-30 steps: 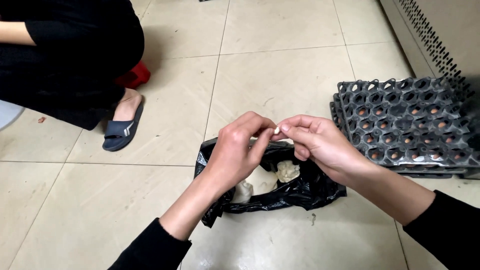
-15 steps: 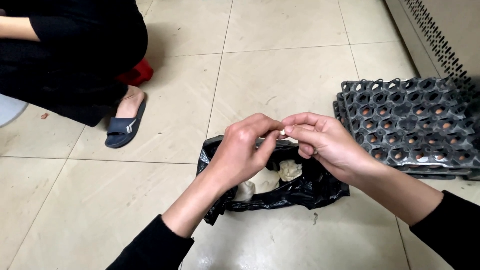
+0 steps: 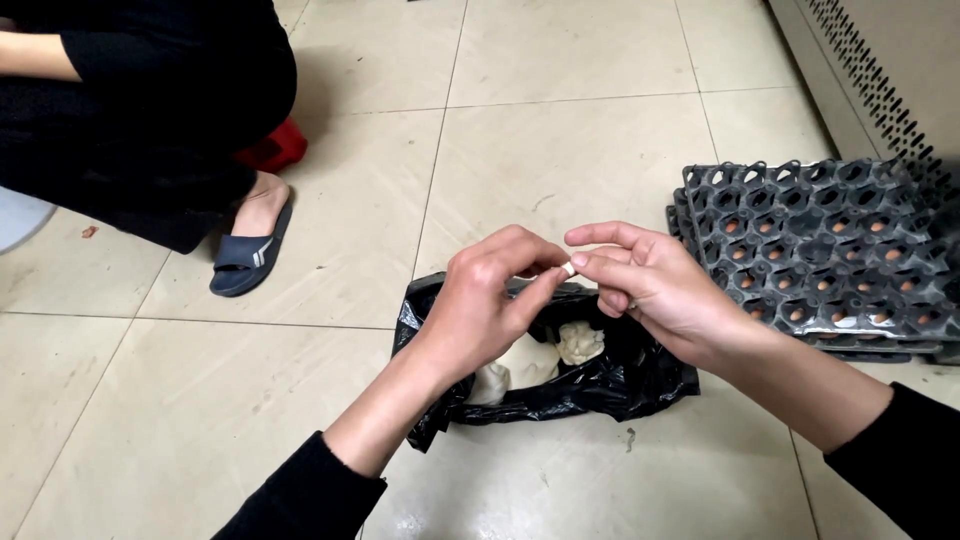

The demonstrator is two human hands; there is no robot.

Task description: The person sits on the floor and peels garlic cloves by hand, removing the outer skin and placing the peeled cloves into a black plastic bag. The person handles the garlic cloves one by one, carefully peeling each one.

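Head view, looking down at a tiled floor [image 3: 560, 150]. Left hand [image 3: 490, 300] and right hand [image 3: 650, 285] meet above an open black plastic bag [image 3: 620, 380] lying on the floor at centre frame. Between the fingertips of both hands sits a small pale piece [image 3: 568, 268]; the left thumb and forefinger pinch it from the 9 o'clock side, the right thumb and forefinger from the 3 o'clock side. The piece is too small to identify; possibly a shell fragment. Remaining fingers of the right hand are curled loosely, index extended over the piece; left-hand fingers are bunched toward the pinch. Both wrists emerge from black sleeves entering at 5 and 7 o'clock. Inside the bag, directly below the hands, lie crumpled whitish scraps [image 3: 575, 342], partly hidden by the left hand. At 3 o'clock of the bag, just beside it, stands a stack of dark grey egg trays [image 3: 810, 215] with brownish eggs [image 3: 790, 313] visible through the openings of the top tray. At 10 o'clock, well apart from the bag, another person crouches in black clothing [image 3: 150, 110], one foot in a dark blue slide sandal [image 3: 245, 260]; a red object [image 3: 272, 150] shows behind that foot. A perforated metal panel [image 3: 880, 80] runs along the 2 o'clock edge.
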